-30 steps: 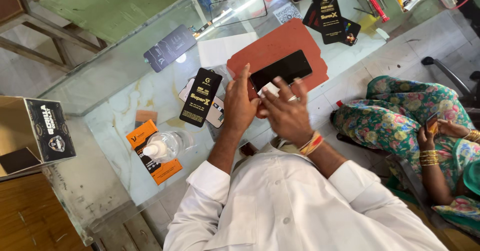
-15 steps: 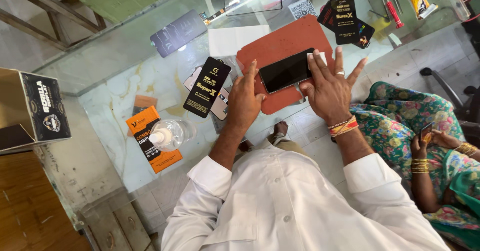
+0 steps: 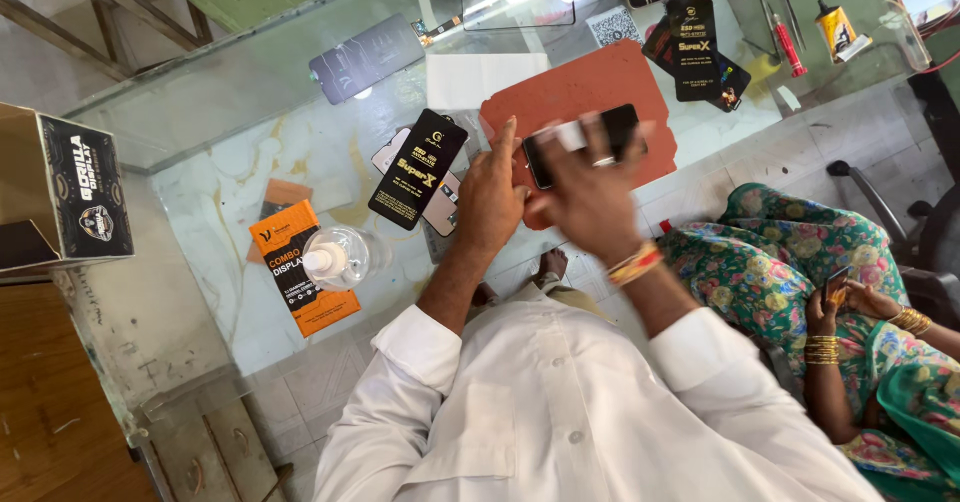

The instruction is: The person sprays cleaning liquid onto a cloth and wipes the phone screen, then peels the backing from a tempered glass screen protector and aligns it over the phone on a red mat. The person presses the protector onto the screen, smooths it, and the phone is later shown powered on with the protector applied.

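A black phone [image 3: 612,124] lies face up on a red-brown mat [image 3: 600,80] on the glass counter [image 3: 230,112]. My left hand [image 3: 490,197] steadies the phone's left end, its fingers curled and the index finger stretched along the mat's edge. Blurred with motion, my right hand [image 3: 592,190] lies over the middle of the phone and presses a small white piece [image 3: 570,136] onto the screen. A coloured thread band circles my right wrist.
Black card packets [image 3: 418,168] and an orange box [image 3: 300,280] with a clear round bottle [image 3: 335,258] lie left of my hands. More packets [image 3: 695,47], a red screwdriver [image 3: 787,44] and a small yellow bottle [image 3: 833,28] lie farther back. A cardboard box [image 3: 70,197] stands at left. A seated person [image 3: 800,262] in floral cloth is at right.
My right hand has drawn back from lying flat and spread at the phone's right end to its middle, now blurred. The left hand has stayed at the phone's left end.
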`<state>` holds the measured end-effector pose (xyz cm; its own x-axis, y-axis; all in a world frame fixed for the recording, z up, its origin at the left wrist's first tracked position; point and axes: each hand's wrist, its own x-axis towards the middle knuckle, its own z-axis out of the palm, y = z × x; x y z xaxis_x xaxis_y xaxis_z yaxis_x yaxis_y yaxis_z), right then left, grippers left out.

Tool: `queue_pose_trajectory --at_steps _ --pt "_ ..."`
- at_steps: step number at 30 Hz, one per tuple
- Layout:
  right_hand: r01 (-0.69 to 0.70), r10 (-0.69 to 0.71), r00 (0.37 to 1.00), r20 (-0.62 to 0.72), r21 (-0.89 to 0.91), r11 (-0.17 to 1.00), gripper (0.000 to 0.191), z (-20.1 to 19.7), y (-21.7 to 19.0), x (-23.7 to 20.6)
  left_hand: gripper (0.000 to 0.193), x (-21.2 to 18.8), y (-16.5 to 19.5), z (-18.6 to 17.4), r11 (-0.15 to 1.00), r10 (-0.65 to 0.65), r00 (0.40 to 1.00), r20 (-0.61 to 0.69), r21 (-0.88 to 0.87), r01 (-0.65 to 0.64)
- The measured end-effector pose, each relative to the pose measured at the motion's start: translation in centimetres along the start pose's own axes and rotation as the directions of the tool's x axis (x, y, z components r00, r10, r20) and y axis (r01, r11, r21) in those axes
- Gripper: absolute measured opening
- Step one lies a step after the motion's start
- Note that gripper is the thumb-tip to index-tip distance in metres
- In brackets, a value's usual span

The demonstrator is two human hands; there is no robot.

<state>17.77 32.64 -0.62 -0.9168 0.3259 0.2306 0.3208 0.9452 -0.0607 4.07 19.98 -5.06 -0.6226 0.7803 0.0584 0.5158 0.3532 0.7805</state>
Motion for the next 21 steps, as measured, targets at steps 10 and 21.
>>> queue_pose_trajectory --at_steps 10,21 --pt "0.175 -0.177 0.983 0.056 0.042 0.984 0.088 2.5 1.5 -0.4 0.086 0.1 -0.6 -0.1 0.989 -0.049 0.999 -0.018 -0.138 0.046" --pt "0.448 -0.455 0.882 0.124 0.078 0.890 0.095 0.8 3.4 0.8 0.078 1.3 -0.2 0.7 0.988 -0.049 0.997 -0.053 -0.147 0.041"
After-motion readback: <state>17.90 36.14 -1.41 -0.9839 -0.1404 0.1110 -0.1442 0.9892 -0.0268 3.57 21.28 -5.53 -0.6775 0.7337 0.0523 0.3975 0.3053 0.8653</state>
